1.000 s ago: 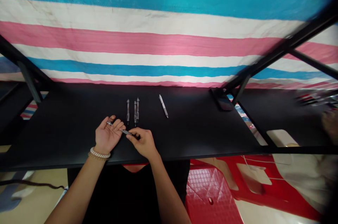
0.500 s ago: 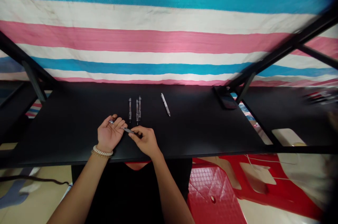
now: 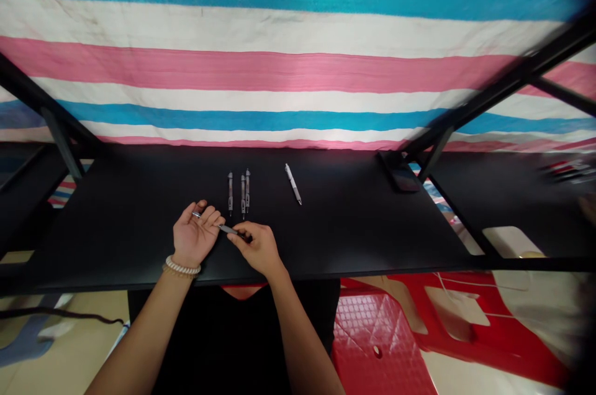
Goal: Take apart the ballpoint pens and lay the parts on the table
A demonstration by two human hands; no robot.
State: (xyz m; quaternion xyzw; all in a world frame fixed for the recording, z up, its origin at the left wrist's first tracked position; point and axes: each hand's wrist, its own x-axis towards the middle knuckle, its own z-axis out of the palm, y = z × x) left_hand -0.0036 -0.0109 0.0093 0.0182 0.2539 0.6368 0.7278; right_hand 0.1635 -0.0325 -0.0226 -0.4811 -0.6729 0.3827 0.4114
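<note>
A slim grey pen point(image 3: 226, 229) lies across the fingers of my left hand point(image 3: 194, 235), which is turned palm up on the black table top point(image 3: 116, 240). My right hand point(image 3: 258, 251) pinches the pen's dark end between thumb and fingers. Just beyond my hands, three grey-and-white pens point(image 3: 243, 194) stand in a near-parallel row, lying flat on the table. A white pen point(image 3: 293, 184) lies tilted to their right. None of these touches my hands. A white beaded bracelet point(image 3: 182, 267) circles my left wrist.
A dark phone point(image 3: 401, 177) lies at the table's far right corner beside a black metal frame strut point(image 3: 433, 153). A striped pink, white and blue tarpaulin point(image 3: 261, 72) hangs behind the table. A red plastic stool point(image 3: 377, 345) stands below on the floor to the right.
My right hand has shifted slightly right along the pen, showing more of its dark end. The whole view has drifted a little, and the pens on the table have not moved.
</note>
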